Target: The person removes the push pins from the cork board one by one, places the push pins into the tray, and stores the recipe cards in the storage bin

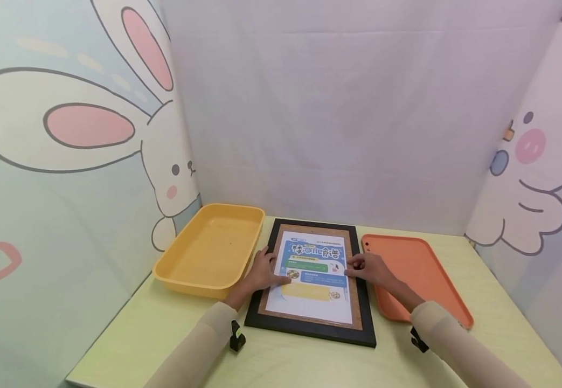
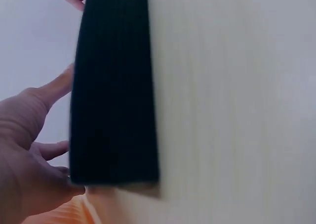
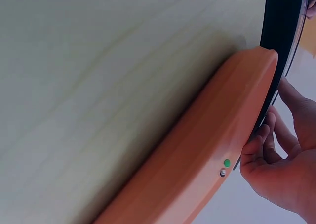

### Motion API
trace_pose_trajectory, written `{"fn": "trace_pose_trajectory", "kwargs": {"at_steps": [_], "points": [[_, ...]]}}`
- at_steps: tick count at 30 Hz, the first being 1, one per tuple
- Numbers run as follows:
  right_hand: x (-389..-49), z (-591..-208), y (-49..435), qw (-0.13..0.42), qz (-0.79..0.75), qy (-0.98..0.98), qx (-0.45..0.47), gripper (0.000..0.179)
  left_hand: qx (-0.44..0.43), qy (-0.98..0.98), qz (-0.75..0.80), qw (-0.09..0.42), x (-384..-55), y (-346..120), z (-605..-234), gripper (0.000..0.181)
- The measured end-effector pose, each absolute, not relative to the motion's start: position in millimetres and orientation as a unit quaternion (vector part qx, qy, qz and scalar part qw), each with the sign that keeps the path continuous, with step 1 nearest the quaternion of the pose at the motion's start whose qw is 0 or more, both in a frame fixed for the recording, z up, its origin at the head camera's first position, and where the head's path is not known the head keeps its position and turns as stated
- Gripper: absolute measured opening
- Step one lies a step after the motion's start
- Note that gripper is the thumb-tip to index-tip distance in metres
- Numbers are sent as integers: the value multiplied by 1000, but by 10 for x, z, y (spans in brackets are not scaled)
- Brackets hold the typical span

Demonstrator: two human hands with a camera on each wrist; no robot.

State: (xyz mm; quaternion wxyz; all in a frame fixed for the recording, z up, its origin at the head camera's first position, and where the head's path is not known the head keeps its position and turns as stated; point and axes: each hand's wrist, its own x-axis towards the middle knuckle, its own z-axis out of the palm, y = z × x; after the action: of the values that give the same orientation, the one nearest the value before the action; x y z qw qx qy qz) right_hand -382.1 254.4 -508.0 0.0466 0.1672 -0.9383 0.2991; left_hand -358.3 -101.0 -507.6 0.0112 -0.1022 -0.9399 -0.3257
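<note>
A printed poster sheet (image 1: 312, 307) lies on a corkboard (image 1: 355, 302) with a wide black frame (image 1: 310, 333), flat on the table. My left hand (image 1: 261, 271) is at the board's left side, its thumb stretched over the poster and its fingers spread near the poster's left edge. In the left wrist view the left hand (image 2: 24, 150) shows beside the dark frame (image 2: 113, 85). Across from it, my right hand (image 1: 370, 268) touches the poster's right edge with thumb and index fingertips set apart. The right wrist view shows that hand (image 3: 281, 159) with its other fingers bent beside the frame.
A deep yellow tray (image 1: 208, 245) stands left of the board. To the right, a shallow orange tray (image 1: 416, 264) lies close against the frame, under my right forearm. It carries a small green round piece (image 3: 226, 162) and a silvery one (image 3: 222, 172). A curtain (image 1: 329, 108) hangs behind the table.
</note>
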Motion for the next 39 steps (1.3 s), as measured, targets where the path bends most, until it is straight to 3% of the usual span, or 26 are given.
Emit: {"fn": "trace_pose_trajectory", "kwargs": {"at_steps": [12, 17, 21, 31, 39], "points": [[-3828, -4980, 2502, 39, 311, -938, 147, 43, -82, -893, -442, 30, -3595, -1015, -4965, 88], [-3817, -4946, 2500, 34, 313, -939, 139, 43, -118, -872, -472, 51, -3573, -964, -4872, 66], [-3817, -4967, 2509, 39, 312, -939, 142, 43, -97, -858, -502, 57, -3571, -888, -4825, 56], [-3806, -5060, 2543, 57, 312, -932, 174, 36, -32, -800, -593, 79, -3593, -836, -4803, 56], [-3751, -4986, 2630, 107, 314, -924, 190, 24, -38, -751, -655, 69, -3709, -1030, -4507, 59]]}}
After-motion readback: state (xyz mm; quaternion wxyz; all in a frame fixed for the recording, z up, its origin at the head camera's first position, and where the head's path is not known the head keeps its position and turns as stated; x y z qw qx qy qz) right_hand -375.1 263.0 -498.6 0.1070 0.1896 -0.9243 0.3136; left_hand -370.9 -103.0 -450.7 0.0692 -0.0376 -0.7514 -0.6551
